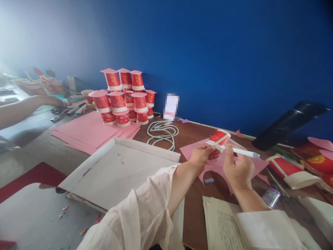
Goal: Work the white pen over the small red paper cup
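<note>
A red paper cup (pixel 221 136) with a white band lies tilted in my left hand (pixel 203 157), whose fingers are closed around its near end. My right hand (pixel 238 170) grips a white pen (pixel 246 152), its front end close to the cup's white band. Whether the tip touches the cup I cannot tell. Beneath both hands, pink paper (pixel 191 150) with curved cut-outs is spread on the brown table (pixel 194 215). A small purple-grey piece (pixel 208 181) sits beside the paper.
Stacked red cups with pink paper tops (pixel 118 101) stand by the blue wall. Nearby are pink sheets (pixel 85 130), a shallow white box lid (pixel 117 173), a coiled cable (pixel 162 133), a black bottle (pixel 288 125) and more cups (pixel 283 168). Another person's arm (pixel 23 109) reaches in from the left.
</note>
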`<state>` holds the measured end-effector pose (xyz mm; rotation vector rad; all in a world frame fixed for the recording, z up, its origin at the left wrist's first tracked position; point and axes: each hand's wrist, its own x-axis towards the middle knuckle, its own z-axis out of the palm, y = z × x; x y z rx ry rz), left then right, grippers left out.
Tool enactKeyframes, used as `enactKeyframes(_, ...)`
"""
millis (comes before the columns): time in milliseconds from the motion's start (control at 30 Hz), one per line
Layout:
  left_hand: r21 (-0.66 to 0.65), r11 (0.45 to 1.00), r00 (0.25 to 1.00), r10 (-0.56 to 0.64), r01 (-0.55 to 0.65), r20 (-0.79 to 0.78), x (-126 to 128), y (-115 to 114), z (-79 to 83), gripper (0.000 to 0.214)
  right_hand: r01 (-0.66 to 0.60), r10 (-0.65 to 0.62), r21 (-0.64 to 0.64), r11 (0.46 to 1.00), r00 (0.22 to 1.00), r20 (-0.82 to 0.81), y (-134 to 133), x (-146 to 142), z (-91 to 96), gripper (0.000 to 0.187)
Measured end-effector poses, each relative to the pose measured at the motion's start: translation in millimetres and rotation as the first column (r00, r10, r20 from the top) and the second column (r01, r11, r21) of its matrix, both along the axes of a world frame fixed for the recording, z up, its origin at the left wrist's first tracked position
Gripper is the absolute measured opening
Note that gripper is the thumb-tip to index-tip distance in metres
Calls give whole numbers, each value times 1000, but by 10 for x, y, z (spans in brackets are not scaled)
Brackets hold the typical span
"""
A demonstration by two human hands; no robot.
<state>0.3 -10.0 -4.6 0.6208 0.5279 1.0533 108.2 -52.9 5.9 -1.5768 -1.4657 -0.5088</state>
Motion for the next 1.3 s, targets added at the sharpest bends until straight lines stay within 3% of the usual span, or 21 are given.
enactKeyframes(333,-33,999,1000,6,-5,2,-5,-17,35,24,54,-54,-9,998,999,5,7,7,-5,46)
enactKeyframes(767,-56,998,1000,9,-9,-12,-16,-27,59,10,37,-37,-19,999,999,-6,8,12,2,40)
enactKeyframes(1033,-60,998,1000,17,-18,-22,-18,-31,74,14,-5,5,-17,1000,999,-34,10,8,-6,33)
enactKeyframes(1300,-71,997,1000,21,-23,-20,-22,-33,92,7,-46,53,84,995,995,-82,-17,-16,30,32)
